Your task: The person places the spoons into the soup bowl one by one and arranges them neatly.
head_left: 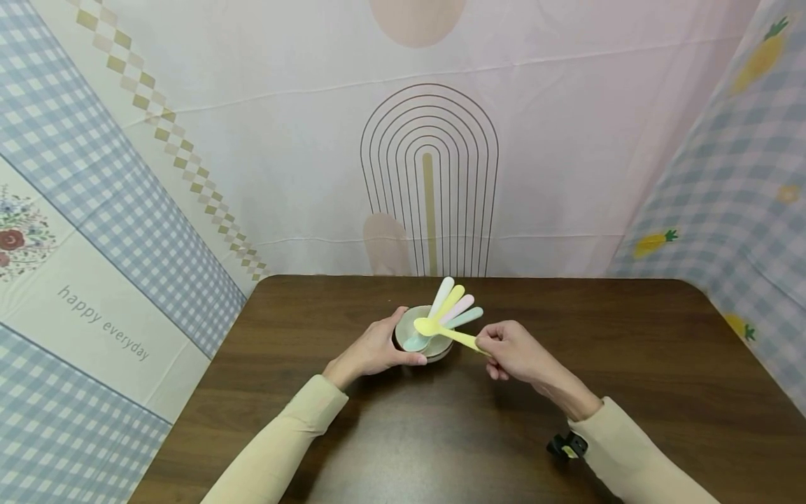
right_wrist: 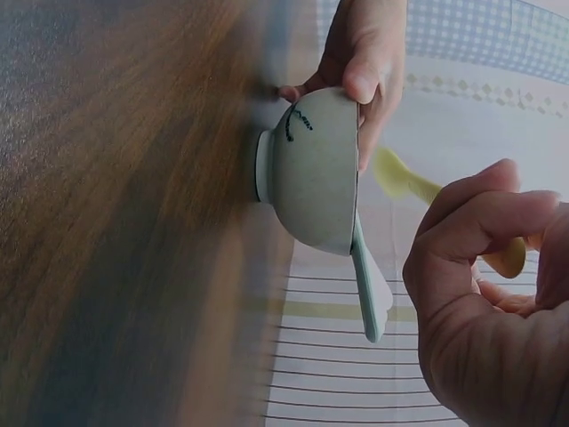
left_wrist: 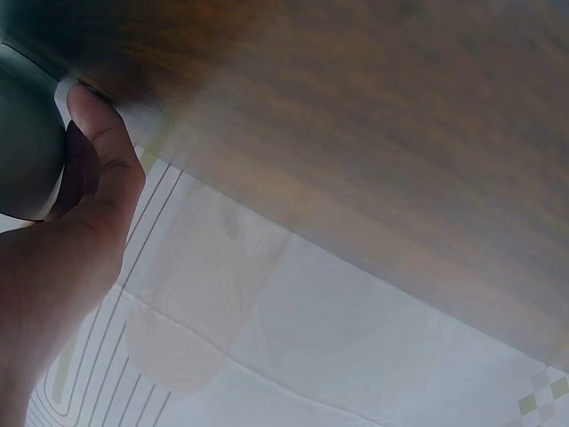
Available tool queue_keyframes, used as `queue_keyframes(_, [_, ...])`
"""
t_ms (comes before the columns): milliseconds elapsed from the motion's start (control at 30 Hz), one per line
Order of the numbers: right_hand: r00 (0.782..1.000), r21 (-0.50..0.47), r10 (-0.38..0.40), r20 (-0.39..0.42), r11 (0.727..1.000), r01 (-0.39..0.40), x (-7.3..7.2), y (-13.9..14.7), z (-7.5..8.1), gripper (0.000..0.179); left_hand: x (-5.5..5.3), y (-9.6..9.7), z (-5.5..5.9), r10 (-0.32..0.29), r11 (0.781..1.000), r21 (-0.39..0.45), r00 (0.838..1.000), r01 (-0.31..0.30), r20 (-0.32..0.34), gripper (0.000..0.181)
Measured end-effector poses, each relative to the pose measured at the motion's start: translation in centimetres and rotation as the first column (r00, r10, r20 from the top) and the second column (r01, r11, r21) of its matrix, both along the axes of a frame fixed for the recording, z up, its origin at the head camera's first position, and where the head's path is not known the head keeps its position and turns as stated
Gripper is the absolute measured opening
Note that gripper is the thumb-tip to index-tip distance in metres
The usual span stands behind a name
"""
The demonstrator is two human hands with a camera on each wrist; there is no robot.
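A small pale bowl (head_left: 412, 317) with a dark mark on its side sits upright at the far middle of the table. My left hand (head_left: 378, 346) grips its left side, thumb near the rim; the left wrist view shows only part of the bowl (left_wrist: 27, 133). Several spoons lean in it, with a white handle (head_left: 442, 294), a yellow handle (head_left: 452, 299), a pink handle (head_left: 461, 306) and a mint handle (head_left: 467, 317) fanned to the upper right. Between thumb and fingers, my right hand (head_left: 513, 353) pinches another yellow spoon (head_left: 458, 337) by its handle, its head above the bowl.
The dark wooden table (head_left: 403, 434) stretches out on both sides of the bowl. A patterned cloth (head_left: 302, 175) hangs behind its far edge, with checked cloth to the left and right. A small black device (head_left: 567, 446) is at the right cuff.
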State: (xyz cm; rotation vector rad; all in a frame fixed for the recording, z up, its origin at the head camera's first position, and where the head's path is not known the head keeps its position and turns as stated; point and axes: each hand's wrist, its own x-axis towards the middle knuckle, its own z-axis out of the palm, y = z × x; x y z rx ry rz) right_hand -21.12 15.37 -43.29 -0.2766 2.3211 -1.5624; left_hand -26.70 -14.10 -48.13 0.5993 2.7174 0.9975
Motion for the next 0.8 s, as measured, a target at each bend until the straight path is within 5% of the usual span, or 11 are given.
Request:
queue_keyframes(300, [0.999, 0.009, -0.026, 0.021, 1.0, 0.026, -1.0, 0.2, -0.4, 0.024, 0.0, 0.0, 0.1, -0.015, 1.0, 0.017, 1.0, 0.015, -0.018, 0.099])
queue_keyframes(800, [0.998, -0.014, -0.023, 0.057, 1.0, 0.024, -2.8, 0.2, -1.1, 0.022, 0.1, -0.1, 0.2, -0.01, 1.0, 0.018, 1.0, 0.011, -0.008, 0.099])
